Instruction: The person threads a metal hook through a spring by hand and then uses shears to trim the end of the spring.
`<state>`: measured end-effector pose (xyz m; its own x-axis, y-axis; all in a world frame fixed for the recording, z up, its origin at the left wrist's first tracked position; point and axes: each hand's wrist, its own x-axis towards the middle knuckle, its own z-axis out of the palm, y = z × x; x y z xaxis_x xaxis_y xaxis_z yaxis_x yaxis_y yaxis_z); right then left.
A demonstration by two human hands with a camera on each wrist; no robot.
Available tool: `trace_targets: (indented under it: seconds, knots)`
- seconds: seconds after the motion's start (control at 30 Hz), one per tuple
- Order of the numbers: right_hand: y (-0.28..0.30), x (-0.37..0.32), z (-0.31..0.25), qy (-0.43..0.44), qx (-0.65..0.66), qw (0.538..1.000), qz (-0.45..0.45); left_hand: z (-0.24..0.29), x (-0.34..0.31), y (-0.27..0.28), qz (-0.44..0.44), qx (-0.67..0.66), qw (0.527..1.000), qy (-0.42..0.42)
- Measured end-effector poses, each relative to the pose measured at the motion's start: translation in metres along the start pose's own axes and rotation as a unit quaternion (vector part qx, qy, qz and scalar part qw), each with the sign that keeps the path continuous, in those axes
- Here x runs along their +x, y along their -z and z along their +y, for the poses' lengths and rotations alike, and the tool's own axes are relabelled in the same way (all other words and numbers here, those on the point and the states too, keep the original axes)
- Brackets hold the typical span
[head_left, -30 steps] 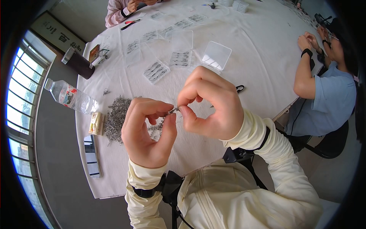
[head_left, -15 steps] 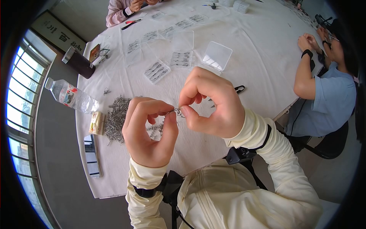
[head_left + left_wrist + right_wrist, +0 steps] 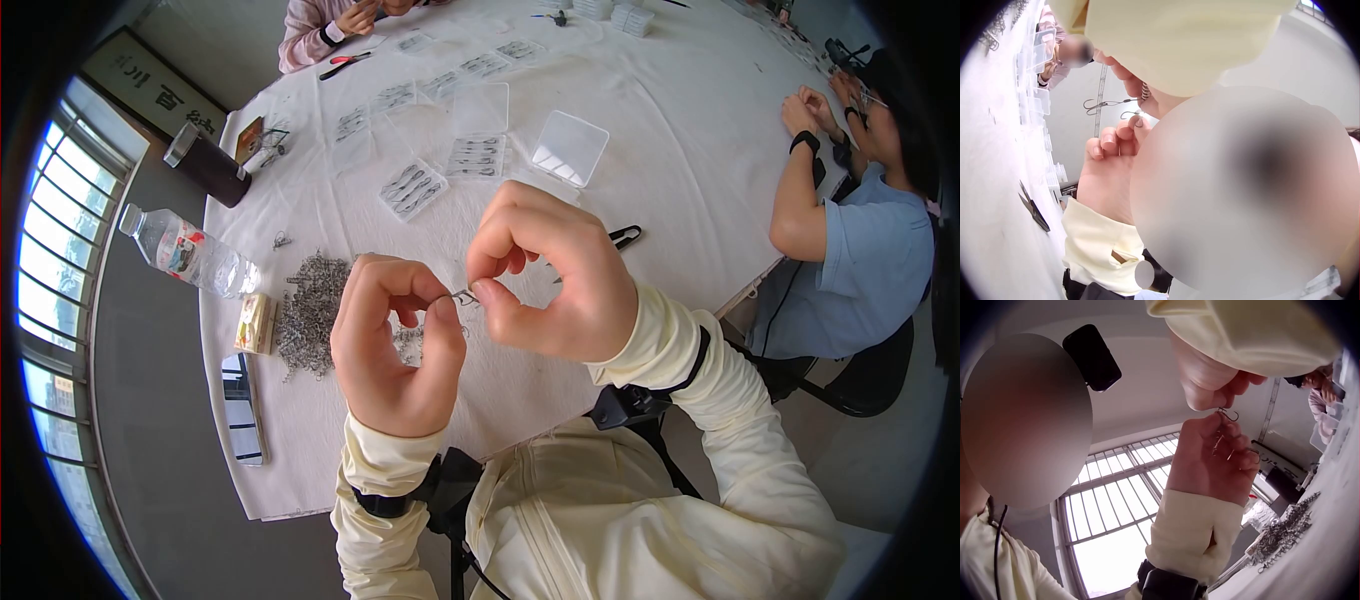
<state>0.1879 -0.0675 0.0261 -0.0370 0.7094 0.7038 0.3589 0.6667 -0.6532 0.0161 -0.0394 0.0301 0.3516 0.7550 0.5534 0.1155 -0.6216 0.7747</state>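
Observation:
My left hand and right hand meet fingertip to fingertip over the table, thumbs against index fingers. Between them shows a small metal fishing hook, pinched at the right fingertips. The left fingers grip a fishing rig; its coil spring peeks out at the fingers in the left wrist view, and double hooks on a short line dangle from it. In the right wrist view, a curved hook sticks out between both sets of fingertips. The fingers hide where hook and rig meet.
A heap of wire springs lies left of my hands. Clear boxes of rigs stand ahead, and black scissors lie beyond my right hand. A bottle, tissue pack and phone line the left edge. Two people sit around the table.
The fingertips have drawn slightly apart, so more of the hook shows between them. My left hand has shifted a little to the right; both hands keep their pinch.

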Motion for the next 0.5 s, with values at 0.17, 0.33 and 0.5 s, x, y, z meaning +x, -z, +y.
trace_targets:
  seconds: [0.17, 0.33, 0.5]
  knots:
    - [0.0018, 0.0004, 0.0011, -0.02, 0.027, 0.999, -0.004, 0.0002, -0.0009, 0.0014, 0.002, -0.045, 0.999, 0.02]
    - [0.0031, 0.0012, 0.0012, -0.011, 0.04, 0.999, -0.019, 0.005, 0.0005, 0.0027, -0.003, -0.081, 0.996, 0.033]
    - [0.0011, 0.003, -0.0017, -0.002, 0.042, 0.999, -0.035, 0.006, 0.0008, 0.003, 0.006, -0.095, 0.994, 0.054]
